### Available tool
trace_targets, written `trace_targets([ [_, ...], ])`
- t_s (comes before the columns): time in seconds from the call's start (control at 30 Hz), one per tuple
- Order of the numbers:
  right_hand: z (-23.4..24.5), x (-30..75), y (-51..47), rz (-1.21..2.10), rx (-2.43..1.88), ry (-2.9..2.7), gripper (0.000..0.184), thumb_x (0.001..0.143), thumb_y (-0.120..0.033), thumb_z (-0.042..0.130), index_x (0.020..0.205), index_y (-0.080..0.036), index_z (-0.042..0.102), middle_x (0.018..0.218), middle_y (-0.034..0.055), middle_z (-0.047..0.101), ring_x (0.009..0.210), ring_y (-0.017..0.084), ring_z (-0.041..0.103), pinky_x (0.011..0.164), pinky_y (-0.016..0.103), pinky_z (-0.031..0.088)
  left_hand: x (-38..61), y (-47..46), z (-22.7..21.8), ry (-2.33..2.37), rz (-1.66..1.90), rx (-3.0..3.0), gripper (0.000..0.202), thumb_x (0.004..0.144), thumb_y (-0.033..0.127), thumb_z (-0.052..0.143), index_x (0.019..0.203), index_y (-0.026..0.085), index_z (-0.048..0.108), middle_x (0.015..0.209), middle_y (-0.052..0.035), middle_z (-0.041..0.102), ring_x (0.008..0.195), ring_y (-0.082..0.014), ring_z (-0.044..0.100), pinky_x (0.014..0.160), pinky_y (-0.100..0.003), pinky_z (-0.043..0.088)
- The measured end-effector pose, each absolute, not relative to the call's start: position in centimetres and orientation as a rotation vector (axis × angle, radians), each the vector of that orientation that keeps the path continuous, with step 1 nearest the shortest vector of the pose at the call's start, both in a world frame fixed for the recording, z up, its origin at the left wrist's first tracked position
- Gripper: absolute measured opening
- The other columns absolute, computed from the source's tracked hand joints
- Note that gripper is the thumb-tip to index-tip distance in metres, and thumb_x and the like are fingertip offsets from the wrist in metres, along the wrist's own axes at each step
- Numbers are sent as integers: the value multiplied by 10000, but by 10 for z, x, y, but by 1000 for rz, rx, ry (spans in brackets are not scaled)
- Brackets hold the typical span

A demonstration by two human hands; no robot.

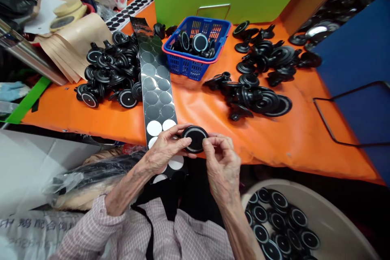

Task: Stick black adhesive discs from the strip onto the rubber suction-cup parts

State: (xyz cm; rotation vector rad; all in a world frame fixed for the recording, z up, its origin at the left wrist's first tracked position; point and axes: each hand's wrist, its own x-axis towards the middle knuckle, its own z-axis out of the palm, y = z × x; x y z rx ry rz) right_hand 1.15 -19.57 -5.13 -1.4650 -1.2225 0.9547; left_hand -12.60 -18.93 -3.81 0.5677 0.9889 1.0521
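Observation:
A round black disc-shaped part (pixel 197 137) with a thin pale ring is held above the table's front edge. My left hand (pixel 166 148) grips it from the left, thumb on its face. At its right rim the thumb and fingertips of my right hand (pixel 222 158) are pinched together; whether a thin piece is between them I cannot make out. A long strip of round stickers (pixel 157 85) lies under and beside my left wrist. Its far circles are glossy black, and white circles show at the near end, which hangs over the edge.
A blue basket (pixel 195 65) with several black parts stands at the back. Piles of black suction-cup-like parts lie left (pixel 112 69) and right (pixel 262 73) on the orange table (pixel 304 130). A pale tub (pixel 332 215) at lower right holds several ringed discs.

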Motion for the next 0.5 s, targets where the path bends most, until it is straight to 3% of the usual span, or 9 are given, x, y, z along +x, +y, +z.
trace_targets([
  [0.23, -58, 6, -197, 752, -1483, -1385, 166, 895, -336, 508, 787, -211, 527, 893, 40, 559, 884, 188, 585, 772, 371, 502, -125, -192, -38, 1026, 1096, 574, 422, 692, 258, 775, 1080, 154, 647, 1029, -69, 630, 883, -215, 665, 691, -342, 614],
  [0.5, -60, 2, -196, 448, -1454, -1586, 117, 918, -239, 455, 810, -213, 491, 871, 55, 576, 859, 178, 591, 740, 334, 523, -123, -192, -39, 1084, 1127, 593, 400, 681, 272, 771, 1047, 157, 657, 1045, -76, 641, 841, -204, 664, 683, -336, 602],
])
